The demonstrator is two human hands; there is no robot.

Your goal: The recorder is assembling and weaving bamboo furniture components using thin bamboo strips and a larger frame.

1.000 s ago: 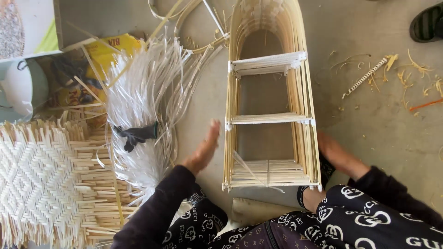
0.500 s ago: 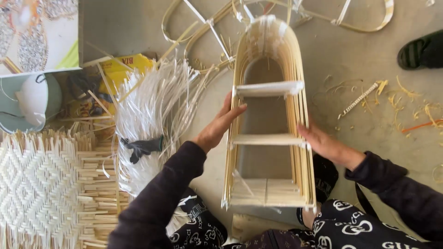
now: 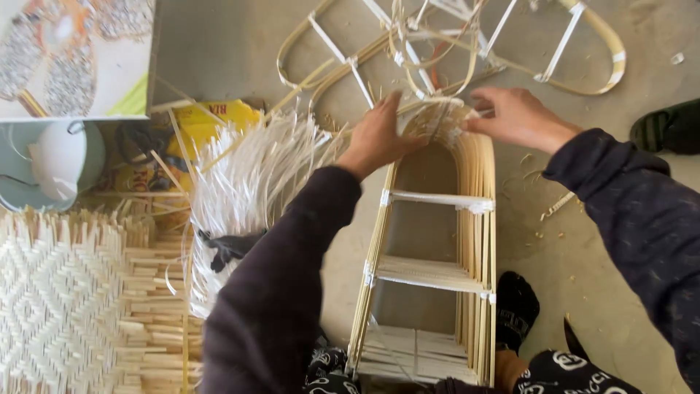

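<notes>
right now the arched cane frame (image 3: 437, 270) lies on the concrete floor (image 3: 583, 241) between the person's knees — its curved top held at both sides. left hand (image 3: 379, 138) grips it, fingers curled; right hand (image 3: 514, 117) pinches the strips. bundle of white strips (image 3: 248, 190) lies just left.

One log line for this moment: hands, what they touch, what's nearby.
left hand: on frame arch top | right hand: on arch top | strips: left of frame | mat: far left
</notes>
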